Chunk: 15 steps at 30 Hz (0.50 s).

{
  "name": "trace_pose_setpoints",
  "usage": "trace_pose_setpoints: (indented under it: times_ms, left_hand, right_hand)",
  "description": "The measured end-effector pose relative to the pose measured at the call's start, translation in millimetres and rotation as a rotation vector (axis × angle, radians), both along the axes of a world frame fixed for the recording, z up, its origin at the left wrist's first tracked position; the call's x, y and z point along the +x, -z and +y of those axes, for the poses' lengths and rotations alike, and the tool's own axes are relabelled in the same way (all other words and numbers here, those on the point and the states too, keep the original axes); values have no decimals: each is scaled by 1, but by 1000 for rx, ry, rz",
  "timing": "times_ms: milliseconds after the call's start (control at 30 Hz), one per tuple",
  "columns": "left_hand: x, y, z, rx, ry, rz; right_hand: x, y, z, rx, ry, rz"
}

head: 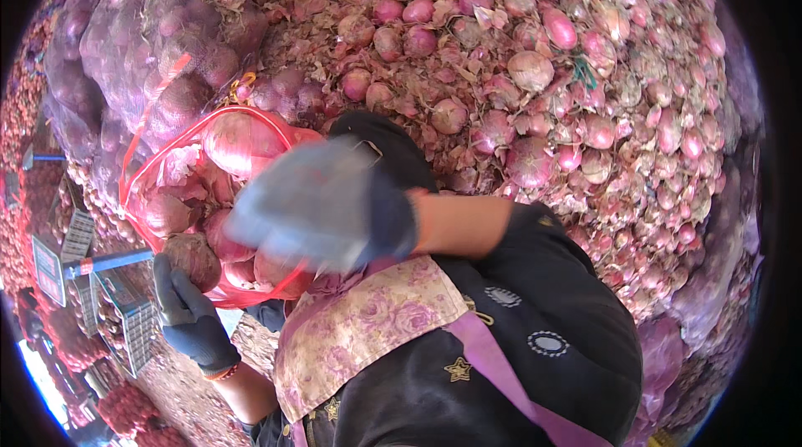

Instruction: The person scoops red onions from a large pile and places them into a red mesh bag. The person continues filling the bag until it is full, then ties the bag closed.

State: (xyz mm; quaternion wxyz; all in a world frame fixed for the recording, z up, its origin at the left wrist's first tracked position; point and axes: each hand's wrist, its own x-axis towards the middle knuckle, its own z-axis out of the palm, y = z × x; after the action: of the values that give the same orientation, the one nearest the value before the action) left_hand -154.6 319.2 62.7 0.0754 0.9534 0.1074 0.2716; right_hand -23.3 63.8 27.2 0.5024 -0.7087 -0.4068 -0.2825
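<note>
A red mesh bag with its mouth held wide lies before me, filled with several large red onions. My left hand, in a grey-coated dark blue glove, is at the bag's lower left rim. Its fingers and thumb are around a brownish onion. Over the right side of the bag's mouth is my right hand, gloved alike and blurred by motion. It hides part of the onions, and whether it grips anything cannot be made out.
Filled purple mesh sacks stand at upper left. Loose onions and dry skins form a wide heap ahead and to the right. Plastic crates and a blue bar are at left. A floral apron covers my lap.
</note>
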Motion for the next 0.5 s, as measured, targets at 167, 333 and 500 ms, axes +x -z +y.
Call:
trace_pose_setpoints:
  times_ms: [167, 333, 500]
  left_hand:
    - [-19, -34, -23, 79, -165, -60]
    - [-14, -63, -37, 342, 501, 360]
    - [-3, -6, -8, 583, 507, 301]
  right_hand:
    - [70, 147, -158, -942, 568, 598]
    - [79, 236, -189, -1338, 633, 780]
    - [120, 232, -183, -317, 405, 1156]
